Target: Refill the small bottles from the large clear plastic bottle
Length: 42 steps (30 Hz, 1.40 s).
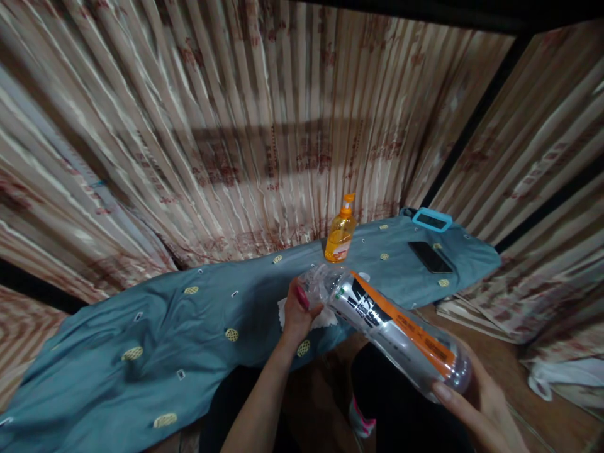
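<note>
A large clear plastic bottle (391, 330) with an orange and black label lies tilted across the lower middle of the frame. Its long axis runs from the lower right up to the centre, with the neck end pointing to the upper left and the base at the lower right. The right hand (476, 406), in the lower right corner, cups the base from beneath, fingers curled partly round it. The left hand (298, 311), just left of centre, is closed about the neck end, thumb on top, and also presses a white cloth (325, 318) against the bottle there. So the bottle spans between the two hands, held clear above the floor.

Behind the hands a blue patterned fabric (189, 327) covers a low surface that runs from lower left to upper right; its near edge passes just under the left hand. On it stand an orange pump bottle (340, 236) just above the neck end, and, well apart to the right, a dark phone (430, 257) and a blue-framed case (431, 219). Striped curtains (236, 126) close off the back. Open fabric stretches to the left.
</note>
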Tool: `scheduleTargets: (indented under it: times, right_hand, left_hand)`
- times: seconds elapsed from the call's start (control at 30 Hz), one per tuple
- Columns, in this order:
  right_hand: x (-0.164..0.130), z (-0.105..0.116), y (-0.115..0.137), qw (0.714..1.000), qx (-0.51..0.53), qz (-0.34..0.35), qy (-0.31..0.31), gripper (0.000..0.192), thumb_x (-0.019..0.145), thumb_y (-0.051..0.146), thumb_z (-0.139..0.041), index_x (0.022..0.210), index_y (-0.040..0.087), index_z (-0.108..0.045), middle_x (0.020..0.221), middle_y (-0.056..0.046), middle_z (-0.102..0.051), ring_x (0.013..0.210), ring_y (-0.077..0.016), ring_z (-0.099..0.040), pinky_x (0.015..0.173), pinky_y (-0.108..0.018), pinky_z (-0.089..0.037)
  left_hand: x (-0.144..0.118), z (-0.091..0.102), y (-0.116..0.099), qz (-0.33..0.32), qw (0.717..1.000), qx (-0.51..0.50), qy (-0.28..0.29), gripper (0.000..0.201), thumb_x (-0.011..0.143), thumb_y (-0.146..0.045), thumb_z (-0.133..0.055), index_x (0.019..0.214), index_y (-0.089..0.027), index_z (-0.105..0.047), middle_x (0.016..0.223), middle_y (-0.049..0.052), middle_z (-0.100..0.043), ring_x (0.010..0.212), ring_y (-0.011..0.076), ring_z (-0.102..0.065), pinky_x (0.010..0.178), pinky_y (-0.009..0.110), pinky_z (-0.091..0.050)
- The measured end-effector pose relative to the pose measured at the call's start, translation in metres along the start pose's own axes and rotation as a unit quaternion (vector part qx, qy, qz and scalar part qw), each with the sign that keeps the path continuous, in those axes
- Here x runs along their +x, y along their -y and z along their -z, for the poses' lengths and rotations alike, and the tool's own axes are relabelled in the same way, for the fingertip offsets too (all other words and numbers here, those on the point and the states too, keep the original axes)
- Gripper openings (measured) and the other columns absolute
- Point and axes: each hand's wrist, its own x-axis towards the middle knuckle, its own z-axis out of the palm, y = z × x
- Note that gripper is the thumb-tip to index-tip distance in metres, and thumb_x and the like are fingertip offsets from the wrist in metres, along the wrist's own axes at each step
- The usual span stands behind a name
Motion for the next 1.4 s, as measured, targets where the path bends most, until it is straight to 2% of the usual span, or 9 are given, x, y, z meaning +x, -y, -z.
scheduleTargets:
  times: [0.17, 0.33, 0.47, 0.63, 0.8, 1.03, 1.23, 1.4]
  right_hand:
    - [0.0, -0.001, 0.001, 1.0, -0.003, -0.004, -0.005, 0.069, 0.082, 0.062, -0.068, 0.138, 0.026, -0.054, 0.13, -0.007, -0.071, 0.122, -0.0297, -0.068, 0.101, -0.028, -0.054]
    - [0.004, 0.007, -0.017, 1.0, -0.018, 0.009, -0.005, 0.068, 0.083, 0.06, -0.069, 0.14, 0.025, -0.056, 0.13, -0.008, -0.072, 0.122, -0.0324, -0.068, 0.1, -0.031, -0.055]
    - [0.005, 0.01, -0.025, 1.0, -0.014, -0.008, 0.007, 0.072, 0.082, 0.06, -0.069, 0.143, 0.026, -0.054, 0.134, -0.007, -0.07, 0.125, -0.0316, -0.066, 0.103, -0.03, -0.053]
    - [0.004, 0.01, -0.022, 1.0, -0.018, -0.022, -0.008, 0.071, 0.079, 0.064, -0.07, 0.139, 0.03, -0.056, 0.133, -0.004, -0.071, 0.127, -0.0311, -0.065, 0.105, -0.029, -0.05]
    - [0.002, 0.007, -0.013, 0.999, -0.015, -0.027, -0.012, 0.071, 0.077, 0.065, -0.072, 0.137, 0.028, -0.057, 0.129, -0.004, -0.072, 0.123, -0.0296, -0.067, 0.1, -0.025, -0.052]
    - [0.003, 0.006, -0.016, 0.999, 0.034, -0.009, -0.02, 0.069, 0.073, 0.06, -0.079, 0.131, 0.026, -0.063, 0.118, -0.004, -0.078, 0.108, -0.024, -0.076, 0.089, -0.016, -0.057]
    - [0.003, 0.01, -0.031, 0.998, 0.055, 0.01, -0.003, 0.076, 0.072, 0.055, -0.084, 0.137, 0.027, -0.058, 0.125, -0.004, -0.077, 0.114, -0.0225, -0.074, 0.093, -0.014, -0.055]
    - [0.003, 0.011, -0.038, 0.996, 0.075, 0.034, 0.024, 0.075, 0.074, 0.057, -0.082, 0.138, 0.026, -0.057, 0.127, -0.007, -0.076, 0.113, -0.0263, -0.075, 0.092, -0.02, -0.059]
  left_hand:
    - [0.0, 0.001, -0.001, 0.002, 1.0, 0.011, 0.007, 0.078, 0.057, -0.013, -0.086, 0.126, -0.023, -0.051, 0.126, 0.008, -0.067, 0.118, 0.0288, -0.066, 0.108, 0.046, -0.048]
    - [0.0, 0.002, -0.004, 0.005, 0.999, 0.033, -0.002, 0.079, 0.056, -0.014, -0.088, 0.125, -0.022, -0.051, 0.127, 0.009, -0.067, 0.119, 0.0287, -0.066, 0.109, 0.046, -0.046]
    - [0.0, 0.002, -0.002, -0.009, 1.0, 0.026, 0.004, 0.076, 0.058, -0.014, -0.086, 0.125, -0.023, -0.052, 0.126, 0.007, -0.068, 0.118, 0.0274, -0.067, 0.108, 0.045, -0.048]
    - [0.001, 0.002, -0.001, -0.018, 0.999, 0.037, 0.003, 0.078, 0.056, -0.014, -0.087, 0.125, -0.024, -0.052, 0.126, 0.007, -0.067, 0.121, 0.0289, -0.066, 0.11, 0.047, -0.047]
    - [0.001, 0.003, -0.001, -0.008, 0.999, 0.037, 0.008, 0.079, 0.055, -0.016, -0.09, 0.125, -0.024, -0.052, 0.127, 0.008, -0.067, 0.121, 0.0299, -0.065, 0.109, 0.047, -0.047]
    - [0.001, 0.002, 0.004, -0.015, 1.0, -0.006, 0.021, 0.082, 0.058, -0.022, -0.089, 0.129, -0.023, -0.05, 0.126, 0.009, -0.067, 0.121, 0.0301, -0.066, 0.109, 0.047, -0.047]
    - [0.003, 0.0, 0.012, -0.012, 0.998, -0.056, 0.021, 0.088, 0.054, -0.024, -0.091, 0.131, -0.022, -0.049, 0.121, 0.008, -0.068, 0.12, 0.0313, -0.065, 0.109, 0.048, -0.047]
    - [0.002, -0.001, 0.013, -0.01, 0.997, -0.071, 0.021, 0.087, 0.055, -0.024, -0.091, 0.132, -0.023, -0.049, 0.12, 0.008, -0.068, 0.116, 0.0286, -0.066, 0.109, 0.046, -0.047]
